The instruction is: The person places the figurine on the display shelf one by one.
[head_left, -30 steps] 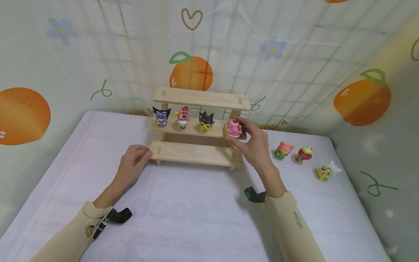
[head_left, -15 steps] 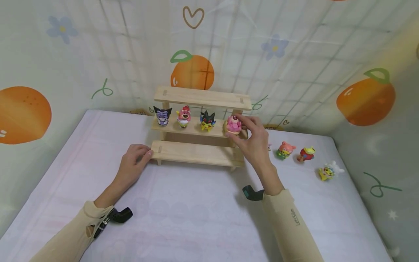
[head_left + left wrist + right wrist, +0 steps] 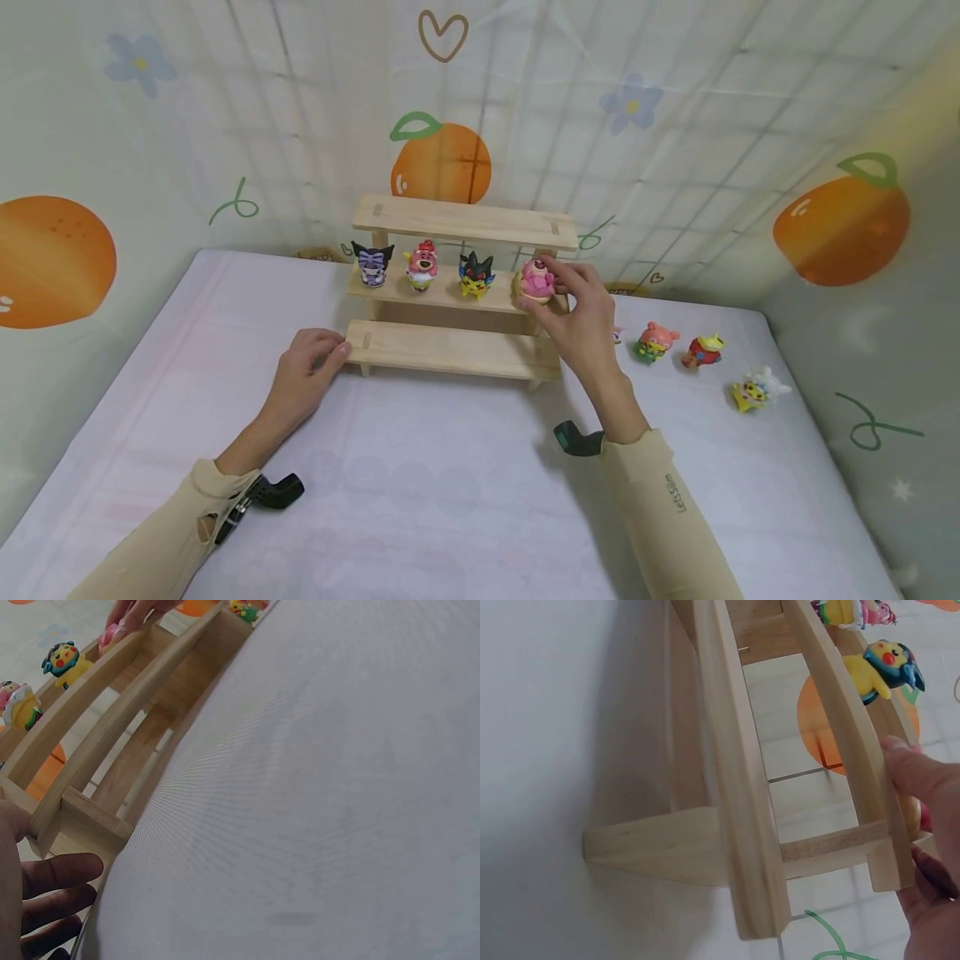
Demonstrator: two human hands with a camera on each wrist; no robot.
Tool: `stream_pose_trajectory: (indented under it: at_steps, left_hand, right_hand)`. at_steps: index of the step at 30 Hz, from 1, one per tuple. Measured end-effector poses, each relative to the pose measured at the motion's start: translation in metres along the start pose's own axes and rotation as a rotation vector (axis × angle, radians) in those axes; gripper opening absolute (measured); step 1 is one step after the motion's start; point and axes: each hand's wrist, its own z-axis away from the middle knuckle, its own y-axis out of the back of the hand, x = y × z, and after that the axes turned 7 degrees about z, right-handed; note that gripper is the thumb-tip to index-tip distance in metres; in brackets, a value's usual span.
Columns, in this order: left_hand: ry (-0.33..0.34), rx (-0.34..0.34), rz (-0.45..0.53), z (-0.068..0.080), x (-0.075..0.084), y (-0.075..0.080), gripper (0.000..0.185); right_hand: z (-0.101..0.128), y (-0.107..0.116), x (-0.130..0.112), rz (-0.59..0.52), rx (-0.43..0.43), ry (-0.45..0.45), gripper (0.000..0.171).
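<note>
While the left hand point(image 3: 306, 373) rests, fingers relaxed, against the left end of a three-tier wooden stand point(image 3: 453, 348), we see the right hand point(image 3: 591, 323) pinching a pink bear figurine point(image 3: 536, 285) with pale yellow edging at the middle tier's right end. Fingers partly cover it. Along that tier stand a black-eared yellow figurine point(image 3: 476, 278), a red-capped pink figurine point(image 3: 422, 267) and a purple figurine point(image 3: 372, 268). Rightward on the white-covered table point(image 3: 435, 508) we count three upright figurines point(image 3: 655, 342), plus another mostly hidden behind the right hand.
</note>
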Motion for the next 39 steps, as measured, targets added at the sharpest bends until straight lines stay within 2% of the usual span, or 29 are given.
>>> stream_pose_trajectory:
  at_steps: [5,15,21,34,39]
  left_hand:
    - [-0.002,0.005,0.0,0.0,0.0,0.0,0.03]
    - [-0.009,-0.002,-0.004,-0.001,0.0,0.0,0.03]
    - [-0.018,0.005,0.002,-0.002,0.0,0.0,0.029]
    - [-0.009,0.004,0.002,0.0,0.0,0.003,0.031]
    - [-0.015,0.004,0.008,0.0,0.001,0.001,0.031]
  right_hand:
    - [0.001,-0.001,0.0,0.004,0.003,-0.004,0.066]
    - [0.015,0.007,0.01,0.01,0.068,0.089,0.07]
    - [0.029,0.017,0.026,-0.004,0.102,0.054,0.07]
    - [0.06,0.044,0.06,0.1,0.115,-0.033,0.063]
    - [0.068,0.06,0.074,0.126,0.162,-0.031,0.059]
